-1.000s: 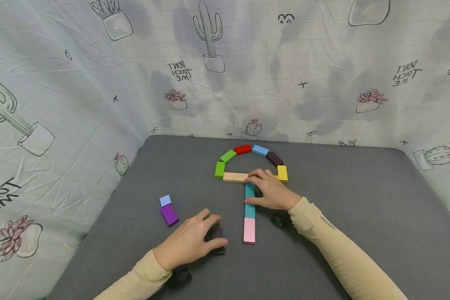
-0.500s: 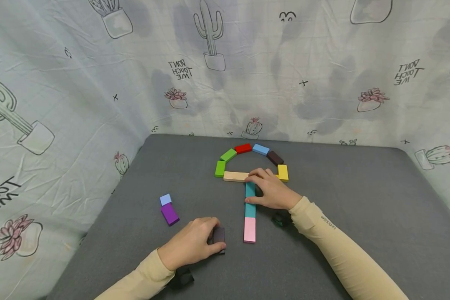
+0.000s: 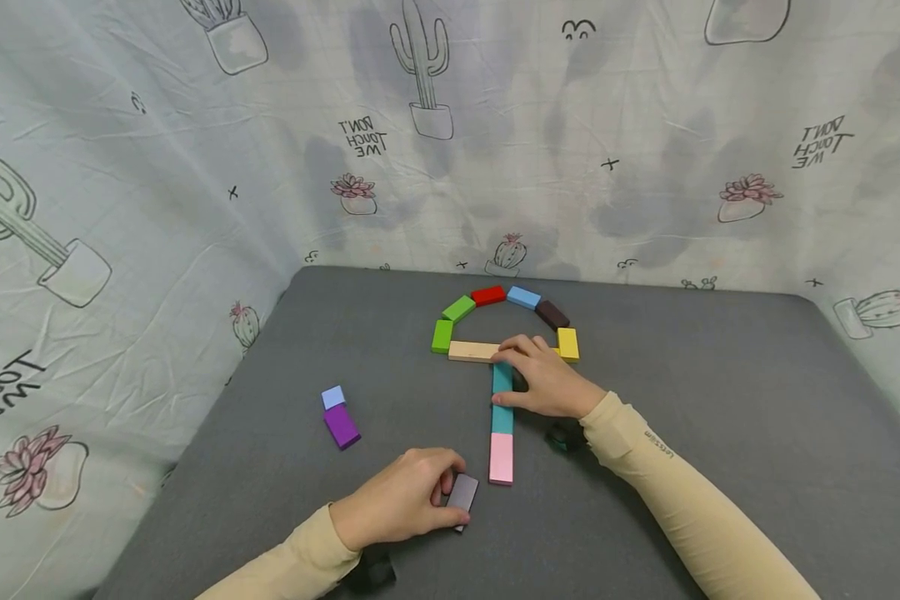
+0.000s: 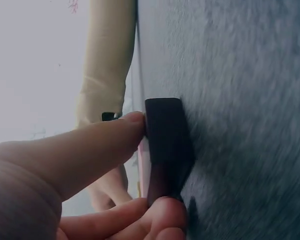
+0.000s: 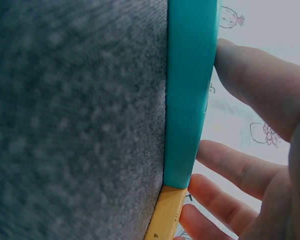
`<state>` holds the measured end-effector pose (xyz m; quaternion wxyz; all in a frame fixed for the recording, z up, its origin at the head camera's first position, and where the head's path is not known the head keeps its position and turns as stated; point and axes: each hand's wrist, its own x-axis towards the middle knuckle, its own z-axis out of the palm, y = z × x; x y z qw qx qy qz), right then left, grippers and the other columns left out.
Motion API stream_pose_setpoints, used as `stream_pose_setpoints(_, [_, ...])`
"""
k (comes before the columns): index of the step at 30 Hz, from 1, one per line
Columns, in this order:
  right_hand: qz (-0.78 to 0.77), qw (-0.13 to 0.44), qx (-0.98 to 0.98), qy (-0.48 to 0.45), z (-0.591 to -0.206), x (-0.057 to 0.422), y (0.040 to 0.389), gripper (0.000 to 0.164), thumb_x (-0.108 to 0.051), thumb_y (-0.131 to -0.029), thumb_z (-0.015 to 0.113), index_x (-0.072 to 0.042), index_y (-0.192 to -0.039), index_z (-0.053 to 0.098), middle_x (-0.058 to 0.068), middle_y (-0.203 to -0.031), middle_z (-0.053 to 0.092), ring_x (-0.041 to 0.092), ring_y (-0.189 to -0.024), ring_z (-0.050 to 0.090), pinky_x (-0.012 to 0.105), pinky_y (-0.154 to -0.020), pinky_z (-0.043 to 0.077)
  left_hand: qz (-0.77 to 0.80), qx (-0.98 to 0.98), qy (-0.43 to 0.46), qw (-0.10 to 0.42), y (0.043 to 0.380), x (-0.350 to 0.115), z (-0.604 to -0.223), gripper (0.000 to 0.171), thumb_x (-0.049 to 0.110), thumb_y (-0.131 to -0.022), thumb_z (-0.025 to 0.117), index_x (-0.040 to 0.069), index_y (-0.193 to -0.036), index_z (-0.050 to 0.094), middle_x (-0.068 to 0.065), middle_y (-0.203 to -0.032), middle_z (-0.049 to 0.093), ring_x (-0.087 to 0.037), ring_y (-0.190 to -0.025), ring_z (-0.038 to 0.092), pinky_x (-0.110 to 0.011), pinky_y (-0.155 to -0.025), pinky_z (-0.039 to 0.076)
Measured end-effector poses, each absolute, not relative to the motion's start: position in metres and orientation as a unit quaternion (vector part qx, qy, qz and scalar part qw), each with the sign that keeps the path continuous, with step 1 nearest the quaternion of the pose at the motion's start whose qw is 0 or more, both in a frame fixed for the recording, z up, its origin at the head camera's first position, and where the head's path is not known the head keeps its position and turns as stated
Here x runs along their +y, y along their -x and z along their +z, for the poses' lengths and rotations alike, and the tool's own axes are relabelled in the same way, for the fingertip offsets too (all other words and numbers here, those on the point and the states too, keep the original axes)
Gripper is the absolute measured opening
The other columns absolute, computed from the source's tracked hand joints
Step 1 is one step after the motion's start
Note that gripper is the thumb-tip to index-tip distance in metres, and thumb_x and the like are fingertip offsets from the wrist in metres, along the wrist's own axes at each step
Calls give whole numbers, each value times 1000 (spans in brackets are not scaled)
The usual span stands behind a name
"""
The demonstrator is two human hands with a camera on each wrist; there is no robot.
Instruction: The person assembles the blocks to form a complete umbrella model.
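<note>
My left hand (image 3: 401,497) pinches a dark wooden block (image 3: 462,493) between thumb and fingertips, close over the grey table. The left wrist view shows the block (image 4: 167,132) nearly black, with the thumb at one end and fingers at the other. My right hand (image 3: 543,379) rests its relaxed fingertips on a column of two teal blocks (image 3: 502,419). In the right wrist view, fingertips are right at the upper faces of the teal blocks (image 5: 190,50) and a yellow block (image 5: 165,215). A pink block (image 3: 501,458) ends the column, left of which the dark block is held.
Beyond the right hand, a tan block (image 3: 471,351) forms part of a crossbar under an arch of green (image 3: 442,336), red (image 3: 488,296), blue (image 3: 523,297), dark brown (image 3: 552,314) and yellow (image 3: 567,343) blocks. Light blue (image 3: 333,397) and purple (image 3: 342,427) blocks lie to the left.
My left hand has closed its fingers on the dark block and moved it right, toward the pink block, turning it slightly. The right hand stays on the teal blocks.
</note>
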<state>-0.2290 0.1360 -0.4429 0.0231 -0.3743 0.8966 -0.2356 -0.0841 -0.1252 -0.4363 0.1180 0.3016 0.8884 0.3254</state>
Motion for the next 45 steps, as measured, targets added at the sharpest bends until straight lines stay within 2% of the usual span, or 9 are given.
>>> stream_pose_setpoints(11, [-234,26,898,371,-445,135,230,60,-41,-91,80,-7,-137,64,16,-142,53,33,-121,48,53,-102,47,347,877,-291,160,80,-117,-440,41,25,-85,89,8,-116,69,11,-82,58,6,-66,52,-14,-61,48])
stream_pose_setpoints(23, [-232,23,899,371,-444,134,231,61,-42,-90,81,-7,-137,65,16,-142,53,33,-121,48,52,-102,48,377,868,-286,154,75,-106,-445,39,25,-84,90,10,-114,70,13,-83,60,6,-68,56,-14,-62,50])
stream_pose_setpoints(45, [-230,26,901,366,-443,134,230,61,-41,-91,81,-6,-137,64,16,-143,53,33,-120,47,52,-102,48,391,866,-278,143,77,-102,-451,38,24,-83,90,10,-114,72,12,-85,60,8,-67,54,-14,-60,51])
